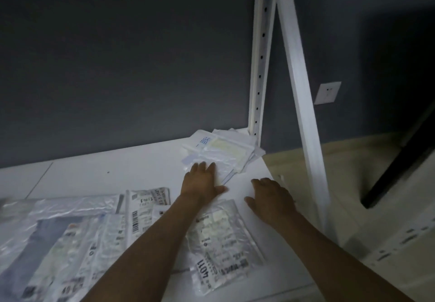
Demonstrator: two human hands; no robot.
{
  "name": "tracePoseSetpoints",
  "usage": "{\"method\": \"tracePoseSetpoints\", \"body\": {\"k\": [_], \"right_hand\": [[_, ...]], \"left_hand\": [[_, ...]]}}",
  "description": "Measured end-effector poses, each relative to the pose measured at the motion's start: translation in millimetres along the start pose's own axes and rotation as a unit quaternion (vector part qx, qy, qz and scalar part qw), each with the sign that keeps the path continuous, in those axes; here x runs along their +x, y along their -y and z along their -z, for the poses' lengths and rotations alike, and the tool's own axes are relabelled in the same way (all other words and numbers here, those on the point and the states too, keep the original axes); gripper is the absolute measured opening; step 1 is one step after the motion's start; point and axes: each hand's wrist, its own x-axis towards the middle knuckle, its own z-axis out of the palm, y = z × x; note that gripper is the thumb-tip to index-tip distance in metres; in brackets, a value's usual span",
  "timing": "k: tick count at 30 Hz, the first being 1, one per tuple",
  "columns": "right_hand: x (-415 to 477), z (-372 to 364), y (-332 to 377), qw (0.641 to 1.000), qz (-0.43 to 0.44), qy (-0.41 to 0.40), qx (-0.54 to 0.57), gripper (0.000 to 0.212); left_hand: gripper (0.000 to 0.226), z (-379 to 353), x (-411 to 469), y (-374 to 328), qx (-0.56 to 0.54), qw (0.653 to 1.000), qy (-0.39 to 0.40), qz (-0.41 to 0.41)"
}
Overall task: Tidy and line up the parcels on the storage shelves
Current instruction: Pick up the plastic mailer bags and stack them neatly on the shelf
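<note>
A stack of parcels is piled at the foot of the upright. Its near edge is pressed by the left hand, fingers straight. The right hand is laid flat further from the upright, holding nothing. The bags are judged light, limp and slippery, best squared by their edges.

- Far across your view stands a dark grey wall, plain and dim.
- To your right, on that wall, you have a white square socket plate.
- Below the plate, a beige floor runs toward you.
- At the right edge, a black bar slants down over the floor; what it is you cannot tell.
- Near right, a pale surface carries small dark marks, too blurred to read.
</note>
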Motion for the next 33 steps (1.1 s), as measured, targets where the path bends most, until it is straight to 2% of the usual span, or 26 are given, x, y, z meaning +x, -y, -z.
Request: {"method": "tracePoseSetpoints", "body": {"k": [4,8,10,12,14,15,16,18,20,22,23,25,27,30,32,33], "right_hand": [[5,-4,-6,0.999,0.011,0.010,0.050,0.051],[4,-9,-7,0.993,0.017,0.016,0.119,0.054],[5,-10,-4,0.983,0.025,0.000,0.184,0.053],[5,-8,2,0.956,0.027,-0.036,0.289,0.049],[3,0,9,0.907,0.000,-0.054,0.419,0.046],[1,6,13,0.874,-0.018,-0.050,0.483,0.047],[-1,9,17,0.837,-0.034,-0.039,0.545,0.048],[-7,16,24,0.739,-0.049,-0.010,0.672,0.042],[-15,18,30,0.650,-0.063,0.015,0.757,0.034],[-22,16,32,0.616,-0.094,0.010,0.782,0.032],[-27,16,32,0.615,-0.106,0.005,0.782,0.029],[-35,16,30,0.648,-0.115,-0.004,0.753,0.022],[-44,17,26,0.706,-0.123,-0.024,0.697,0.014],[-54,16,13,0.776,-0.139,-0.051,0.613,0.009],[-61,11,4,0.815,-0.152,-0.031,0.558,0.008],[-65,5,2,0.833,-0.152,-0.015,0.531,0.008]], "left_hand": [[0.042,-14,5,3,-0.010,1.000,-0.023,0.004],[0.028,-7,-7,14,-0.031,0.998,-0.046,0.000],[0.024,3,-18,17,-0.044,0.993,-0.114,0.001],[0.020,14,-33,18,-0.121,0.962,-0.245,0.011],[0.017,24,-49,16,-0.224,0.912,-0.340,0.041],[0.016,28,-56,14,-0.281,0.891,-0.352,0.056],[0.016,32,-63,11,-0.347,0.869,-0.344,0.071],[0.014,36,-77,4,-0.472,0.823,-0.299,0.097],[0.015,38,-92,-2,-0.534,0.798,-0.255,0.112],[0.015,39,-107,-5,-0.568,0.786,-0.215,0.115],[0.015,40,-113,-6,-0.585,0.780,-0.192,0.111],[0.022,41,-122,-6,-0.594,0.785,-0.145,0.105],[0.029,37,-128,-5,-0.543,0.828,-0.114,0.085],[0.046,24,-136,-1,-0.377,0.921,-0.095,0.021],[0.062,12,-140,5,-0.192,0.978,-0.076,-0.013],[0.072,6,-142,8,-0.097,0.994,-0.056,-0.016]]}}
